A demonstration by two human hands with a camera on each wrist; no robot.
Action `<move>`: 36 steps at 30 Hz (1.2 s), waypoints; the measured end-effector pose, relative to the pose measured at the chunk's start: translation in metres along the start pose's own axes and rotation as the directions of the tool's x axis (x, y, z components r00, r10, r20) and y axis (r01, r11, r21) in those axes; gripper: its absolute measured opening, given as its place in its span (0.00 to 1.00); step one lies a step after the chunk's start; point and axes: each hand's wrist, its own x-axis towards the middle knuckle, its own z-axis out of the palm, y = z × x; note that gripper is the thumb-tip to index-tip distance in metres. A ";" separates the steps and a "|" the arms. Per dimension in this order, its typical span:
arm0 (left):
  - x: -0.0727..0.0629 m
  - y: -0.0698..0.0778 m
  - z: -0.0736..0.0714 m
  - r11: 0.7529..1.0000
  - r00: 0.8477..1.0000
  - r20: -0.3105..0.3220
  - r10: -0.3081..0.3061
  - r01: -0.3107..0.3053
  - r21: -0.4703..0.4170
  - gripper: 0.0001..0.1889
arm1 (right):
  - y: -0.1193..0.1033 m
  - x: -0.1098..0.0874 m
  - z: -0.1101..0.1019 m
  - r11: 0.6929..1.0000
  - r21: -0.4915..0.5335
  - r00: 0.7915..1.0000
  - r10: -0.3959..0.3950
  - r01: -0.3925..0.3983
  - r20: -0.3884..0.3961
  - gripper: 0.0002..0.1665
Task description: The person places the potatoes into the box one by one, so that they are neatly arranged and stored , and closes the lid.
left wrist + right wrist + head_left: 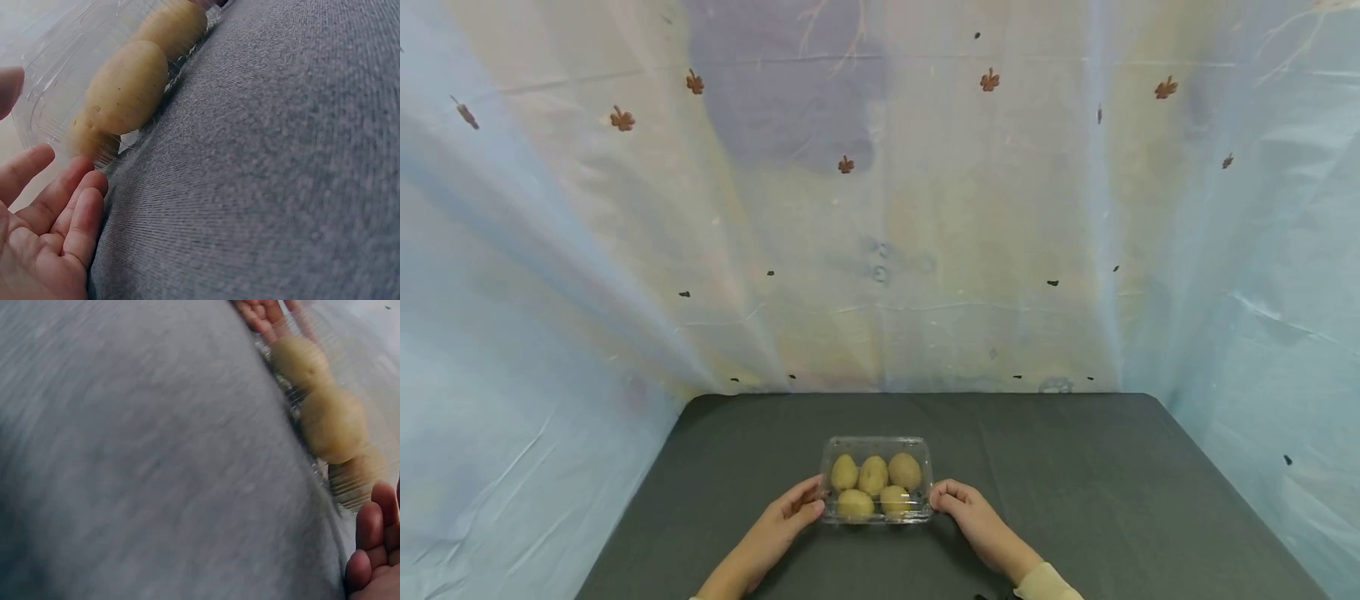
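Observation:
Several yellow-brown potatoes (872, 476) lie inside a clear plastic clamshell box (877, 440) on the dark cloth, seen in the head view. My left hand (784, 521) is at the box's left end, thumb and fingers spread apart. In the left wrist view its fingertips (81, 167) are right at the ribbed plastic wall, and the thumb (9, 90) stands off from it. At the right end is my right hand (973, 515), with its fingertips (369, 522) loosely bent beside the wall in the right wrist view. The right thumb is hidden there.
A dark grey cloth (1075, 467) covers the table under the box. Pale printed sheets (880, 333) hang behind the table and along both sides, close to its edges. Something small and black (981, 597) shows at the bottom edge beside the right sleeve (1047, 582).

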 end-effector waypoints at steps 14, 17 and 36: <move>0.000 -0.002 -0.001 1.000 1.000 -0.004 0.001 -0.001 0.008 0.35 | 0.002 -0.003 -0.001 0.988 -0.154 1.000 -0.022 0.024 0.018 0.15; -0.001 -0.002 0.000 1.000 1.000 -0.006 0.001 -0.001 0.013 0.34 | 0.005 -0.001 -0.002 0.986 -0.166 1.000 -0.022 0.025 0.019 0.15; 0.000 0.000 0.002 1.000 1.000 -0.019 -0.003 0.003 0.005 0.36 | 0.007 0.000 -0.002 0.988 -0.151 0.999 -0.017 0.024 0.043 0.13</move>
